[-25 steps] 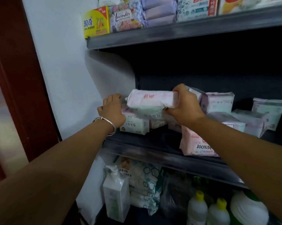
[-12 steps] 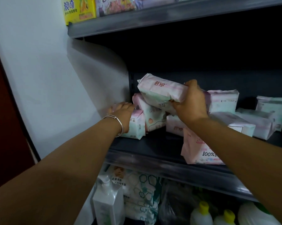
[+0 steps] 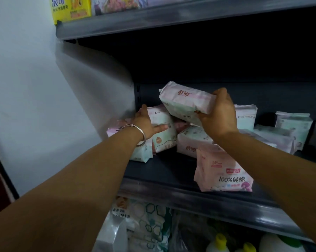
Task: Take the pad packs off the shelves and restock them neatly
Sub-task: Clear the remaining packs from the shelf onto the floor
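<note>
Pack (image 3: 185, 101) held tilted above the dark shelf (image 3: 162, 171), right hand (image 3: 220, 115) gripping its 3 o'clock end. Left hand (image 3: 144, 122), fingers straight, presses a leaning pack (image 3: 163, 137) at 9 o'clock.

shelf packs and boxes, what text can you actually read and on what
"100%纯棉" and "245mm": front pink pack
"蓓婷": lifted pack gripped by the right hand
"浪奇": yellow box, top shelf
"2019千克": bag on the lower shelf
Other print is too small or blurred.
</note>
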